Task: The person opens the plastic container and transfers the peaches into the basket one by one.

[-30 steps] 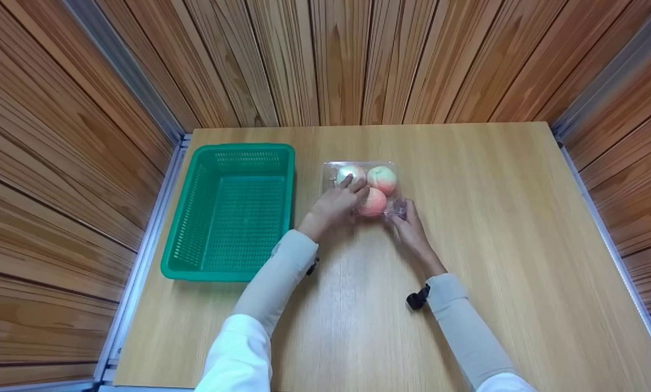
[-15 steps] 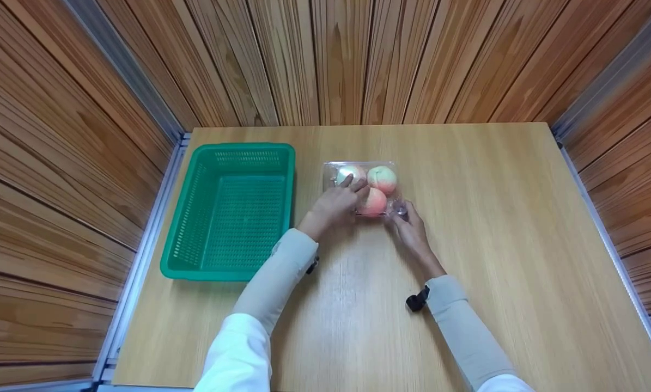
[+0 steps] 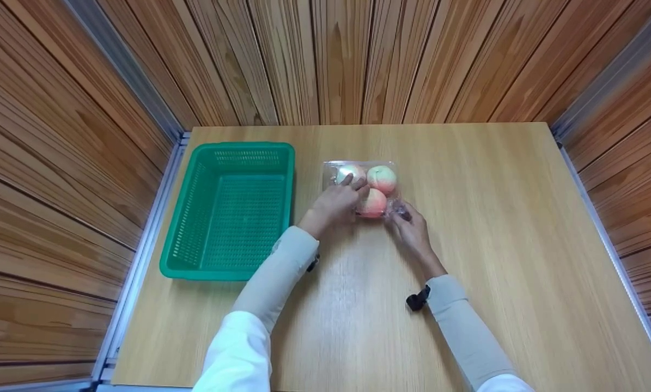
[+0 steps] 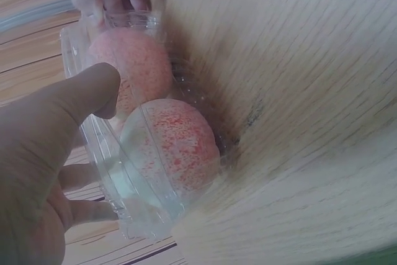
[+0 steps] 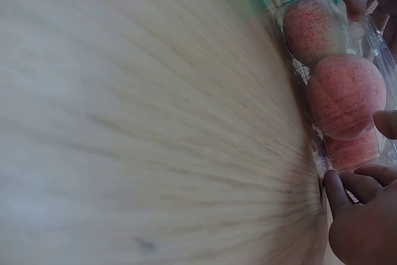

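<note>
A clear plastic clamshell box [image 3: 359, 163] lies on the table with peaches [image 3: 382, 178] inside, pale and pink; three show in the head view. Across its left part my left hand [image 3: 336, 204] rests, fingers spread over the lid and hiding some of the contents. In the left wrist view, the thumb [image 4: 99, 91] touches the lid's plastic. At the front right corner my right hand [image 3: 414, 231] pinches the edge of the box between thumb and fingers. Seen from the right wrist, its fingertips [image 5: 332, 181] are at the box's near lower edge.
A green perforated plastic basket [image 3: 227, 276] stands to the left of the box, with nothing seen in it. The wooden table [image 3: 521, 245] stretches right and front. Wood-plank walls [image 3: 336, 65] enclose its back and sides.
My right hand's fingers have shifted slightly at the box's front right corner, and the plastic there has moved a little. My left hand and the box have stayed in place.
</note>
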A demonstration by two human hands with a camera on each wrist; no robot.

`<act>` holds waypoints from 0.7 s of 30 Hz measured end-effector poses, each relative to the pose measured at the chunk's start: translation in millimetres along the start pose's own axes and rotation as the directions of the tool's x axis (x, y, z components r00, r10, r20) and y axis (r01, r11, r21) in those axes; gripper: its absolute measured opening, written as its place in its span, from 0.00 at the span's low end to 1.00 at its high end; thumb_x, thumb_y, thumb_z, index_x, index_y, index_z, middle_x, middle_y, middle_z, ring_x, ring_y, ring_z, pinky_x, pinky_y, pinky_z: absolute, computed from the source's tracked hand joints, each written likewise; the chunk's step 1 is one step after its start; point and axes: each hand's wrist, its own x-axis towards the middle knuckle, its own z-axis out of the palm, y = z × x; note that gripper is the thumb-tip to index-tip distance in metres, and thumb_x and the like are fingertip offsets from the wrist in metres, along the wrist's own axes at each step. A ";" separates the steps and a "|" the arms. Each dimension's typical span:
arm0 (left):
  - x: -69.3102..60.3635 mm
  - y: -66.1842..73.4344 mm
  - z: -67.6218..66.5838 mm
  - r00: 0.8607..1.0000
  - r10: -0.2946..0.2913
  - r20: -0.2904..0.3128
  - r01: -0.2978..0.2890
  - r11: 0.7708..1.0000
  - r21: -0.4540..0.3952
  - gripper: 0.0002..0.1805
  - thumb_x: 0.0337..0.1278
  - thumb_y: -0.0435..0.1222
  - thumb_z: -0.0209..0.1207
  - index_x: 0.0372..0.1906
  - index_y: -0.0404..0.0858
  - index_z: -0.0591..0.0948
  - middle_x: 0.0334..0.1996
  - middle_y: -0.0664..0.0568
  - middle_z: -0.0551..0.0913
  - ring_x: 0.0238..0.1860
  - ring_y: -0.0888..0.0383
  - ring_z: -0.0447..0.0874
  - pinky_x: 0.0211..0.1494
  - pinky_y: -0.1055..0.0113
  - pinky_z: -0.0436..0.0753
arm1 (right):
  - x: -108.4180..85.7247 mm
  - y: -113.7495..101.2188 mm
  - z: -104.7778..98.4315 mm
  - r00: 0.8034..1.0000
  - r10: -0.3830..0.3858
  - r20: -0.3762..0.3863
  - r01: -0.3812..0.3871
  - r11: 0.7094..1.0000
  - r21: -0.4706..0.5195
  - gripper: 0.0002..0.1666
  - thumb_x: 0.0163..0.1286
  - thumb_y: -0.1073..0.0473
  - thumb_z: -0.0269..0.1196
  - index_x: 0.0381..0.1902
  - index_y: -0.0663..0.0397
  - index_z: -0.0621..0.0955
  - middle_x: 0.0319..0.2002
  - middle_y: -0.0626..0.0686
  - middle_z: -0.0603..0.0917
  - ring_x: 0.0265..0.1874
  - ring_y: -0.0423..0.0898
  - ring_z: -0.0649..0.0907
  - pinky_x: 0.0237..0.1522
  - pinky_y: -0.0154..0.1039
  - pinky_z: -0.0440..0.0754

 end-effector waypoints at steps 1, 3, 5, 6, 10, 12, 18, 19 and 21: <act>0.2 0.6 0.0 1.000 -0.004 0.000 0.004 1.000 0.001 0.42 0.68 0.38 0.70 0.82 0.40 0.66 0.84 0.45 0.62 0.84 0.37 0.59 0.78 0.41 0.72 | -0.1 -0.3 0.1 1.000 0.000 -0.001 0.000 1.000 0.001 0.36 0.83 0.47 0.58 0.81 0.53 0.68 0.77 0.60 0.73 0.80 0.57 0.69 0.82 0.54 0.65; 0.8 1.7 -0.1 1.000 -0.010 -0.001 0.010 1.000 0.009 0.41 0.69 0.38 0.69 0.82 0.40 0.65 0.84 0.45 0.62 0.84 0.37 0.59 0.77 0.40 0.71 | 0.5 -0.1 0.2 1.000 -0.006 -0.005 0.006 1.000 -0.004 0.36 0.83 0.46 0.59 0.81 0.53 0.69 0.76 0.60 0.74 0.79 0.57 0.70 0.82 0.54 0.66; 1.6 2.9 -0.4 1.000 -0.018 0.004 0.018 1.000 0.016 0.41 0.70 0.38 0.69 0.82 0.40 0.65 0.84 0.45 0.63 0.83 0.37 0.59 0.77 0.38 0.72 | 1.1 0.3 0.5 1.000 -0.015 -0.015 0.015 1.000 -0.006 0.35 0.82 0.47 0.59 0.80 0.54 0.70 0.75 0.62 0.75 0.78 0.58 0.72 0.80 0.54 0.68; 2.2 3.4 -0.5 1.000 -0.019 0.006 0.018 1.000 0.023 0.41 0.70 0.38 0.69 0.82 0.39 0.65 0.84 0.45 0.63 0.83 0.37 0.60 0.76 0.39 0.73 | 1.1 0.3 0.6 1.000 -0.020 -0.020 0.020 1.000 -0.008 0.35 0.82 0.48 0.60 0.80 0.55 0.70 0.74 0.62 0.76 0.77 0.59 0.72 0.80 0.54 0.68; 4.6 4.8 -0.8 1.000 -0.025 0.012 0.024 0.999 0.043 0.41 0.69 0.38 0.69 0.82 0.39 0.65 0.83 0.44 0.64 0.82 0.36 0.62 0.74 0.39 0.76 | 2.4 0.3 1.0 0.999 -0.028 -0.034 0.028 0.999 -0.016 0.34 0.82 0.52 0.59 0.79 0.58 0.70 0.74 0.65 0.76 0.76 0.60 0.74 0.79 0.54 0.70; 5.1 5.5 -1.0 1.000 -0.027 0.015 0.026 0.998 0.052 0.41 0.69 0.38 0.69 0.82 0.39 0.65 0.83 0.44 0.64 0.82 0.36 0.62 0.73 0.39 0.77 | 2.8 0.1 1.4 0.999 -0.028 -0.040 0.028 1.000 -0.012 0.34 0.82 0.54 0.60 0.79 0.59 0.70 0.74 0.65 0.75 0.77 0.61 0.73 0.80 0.53 0.69; 4.9 6.8 -1.7 0.998 -0.048 0.029 0.046 0.996 0.072 0.41 0.71 0.38 0.67 0.83 0.40 0.63 0.84 0.45 0.62 0.83 0.37 0.61 0.74 0.36 0.75 | 3.7 -0.3 2.1 0.999 -0.022 -0.047 0.023 1.000 0.010 0.33 0.81 0.55 0.60 0.79 0.60 0.71 0.74 0.66 0.76 0.76 0.61 0.73 0.80 0.53 0.69; 5.0 6.8 -1.9 0.998 -0.051 0.032 0.048 0.996 0.069 0.41 0.72 0.38 0.67 0.83 0.41 0.63 0.84 0.45 0.62 0.83 0.37 0.60 0.74 0.35 0.74 | 3.7 -0.3 2.1 0.999 -0.021 -0.044 0.021 1.000 0.013 0.33 0.82 0.54 0.60 0.79 0.59 0.71 0.74 0.65 0.76 0.76 0.60 0.73 0.80 0.53 0.69; 4.7 6.2 -3.1 0.998 -0.049 0.037 0.047 0.997 0.054 0.40 0.74 0.39 0.65 0.84 0.40 0.62 0.85 0.44 0.61 0.83 0.37 0.60 0.74 0.34 0.73 | 3.6 -0.2 2.1 0.999 -0.024 -0.034 0.025 0.999 0.034 0.32 0.82 0.55 0.60 0.79 0.59 0.71 0.74 0.64 0.76 0.76 0.59 0.74 0.79 0.53 0.70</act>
